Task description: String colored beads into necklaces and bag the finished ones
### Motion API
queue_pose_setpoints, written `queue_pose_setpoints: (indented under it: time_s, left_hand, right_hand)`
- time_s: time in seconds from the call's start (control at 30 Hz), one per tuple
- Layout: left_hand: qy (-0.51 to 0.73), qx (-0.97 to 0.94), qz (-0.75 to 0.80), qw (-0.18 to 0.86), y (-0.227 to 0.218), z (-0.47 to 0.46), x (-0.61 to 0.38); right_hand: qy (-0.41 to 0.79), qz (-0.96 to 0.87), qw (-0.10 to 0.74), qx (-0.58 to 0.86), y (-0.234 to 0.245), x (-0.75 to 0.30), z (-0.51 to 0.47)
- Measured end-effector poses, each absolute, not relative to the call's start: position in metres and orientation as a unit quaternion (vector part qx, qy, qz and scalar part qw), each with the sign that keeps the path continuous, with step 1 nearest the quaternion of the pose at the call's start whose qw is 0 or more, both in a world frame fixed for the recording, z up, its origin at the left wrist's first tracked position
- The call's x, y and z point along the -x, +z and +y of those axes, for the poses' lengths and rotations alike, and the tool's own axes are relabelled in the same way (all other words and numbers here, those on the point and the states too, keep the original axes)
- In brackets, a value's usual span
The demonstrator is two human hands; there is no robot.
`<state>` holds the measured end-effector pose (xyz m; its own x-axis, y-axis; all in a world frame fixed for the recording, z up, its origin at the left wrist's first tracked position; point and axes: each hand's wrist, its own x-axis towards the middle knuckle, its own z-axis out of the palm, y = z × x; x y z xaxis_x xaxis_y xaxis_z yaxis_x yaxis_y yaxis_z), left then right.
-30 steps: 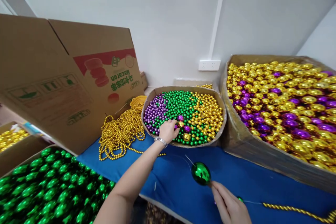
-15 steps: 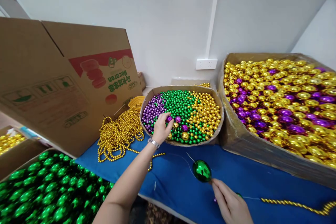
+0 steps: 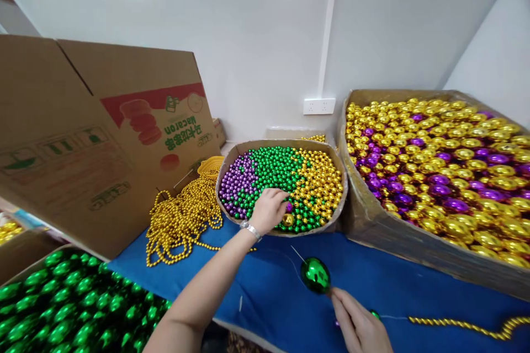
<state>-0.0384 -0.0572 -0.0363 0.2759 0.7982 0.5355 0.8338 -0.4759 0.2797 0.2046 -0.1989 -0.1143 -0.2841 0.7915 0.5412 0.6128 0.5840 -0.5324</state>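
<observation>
My left hand point(image 3: 270, 212), with a bracelet at the wrist, reaches into a shallow cardboard box point(image 3: 342, 203) of small beads. Its fingers are curled together over the green beads point(image 3: 276, 168); what they pinch, if anything, is hidden. Beside the fingertips lie a larger purple bead point(image 3: 289, 207) and a larger gold bead point(image 3: 287, 219). Over the blue cloth, my right hand point(image 3: 359, 317) pinches at the lower end of a large shiny green bead point(image 3: 315, 275). A thin needle point(image 3: 297, 253) sticks out of its upper left, with thread hanging nearby. Small green and purple beads peek out around the right hand.
Gold bead strings point(image 3: 182, 220) are heaped at left before a large carton point(image 3: 136, 149). A deep box point(image 3: 385, 242) of gold and purple beads stands right. Large green beads point(image 3: 66, 303) fill a lower-left container. A gold strand point(image 3: 459, 324) lies on the blue cloth point(image 3: 273, 298).
My left hand has moved right over the larger beads, now covering some of them, and its fingers have drawn closer together. My right hand still holds the green bead in much the same place.
</observation>
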Motion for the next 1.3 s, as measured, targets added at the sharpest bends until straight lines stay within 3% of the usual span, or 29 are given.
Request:
queue_pose_setpoints:
  time_s: [0.2, 0.47, 0.53, 0.63, 0.73, 1.03, 1.3]
  left_hand:
    - [-0.190, 0.884, -0.422, -0.068, -0.035, -0.035, -0.025]
    - [-0.256, 0.844, -0.455, -0.123, -0.039, -0.040, -0.035]
    - [-0.351, 0.771, -0.459, -0.266, -0.035, -0.052, -0.030]
    - [-0.490, 0.536, -0.397, -0.561, -0.031, -0.077, -0.024]
    - [-0.526, 0.375, -0.340, -0.683, -0.031, -0.102, -0.020]
    - [-0.534, 0.297, -0.321, -0.724, -0.037, -0.126, -0.018]
    - [-0.538, 0.410, -0.379, -0.631, -0.047, -0.139, -0.022]
  right_hand:
    - [0.106, -0.781, 0.424, 0.445, -0.114, -0.211, -0.203]
    - [0.100, -0.753, 0.432, 0.487, -0.109, -0.223, -0.203]
    - [0.097, -0.742, 0.436, 0.500, -0.106, -0.225, -0.202]
    - [0.094, -0.733, 0.434, 0.515, -0.101, -0.227, -0.200]
    - [0.085, -0.739, 0.428, 0.513, -0.100, -0.225, -0.198]
    - [0.041, -0.766, 0.428, 0.478, -0.100, -0.219, -0.200]
    - [-0.029, -0.779, 0.389, 0.491, -0.113, -0.218, -0.198]
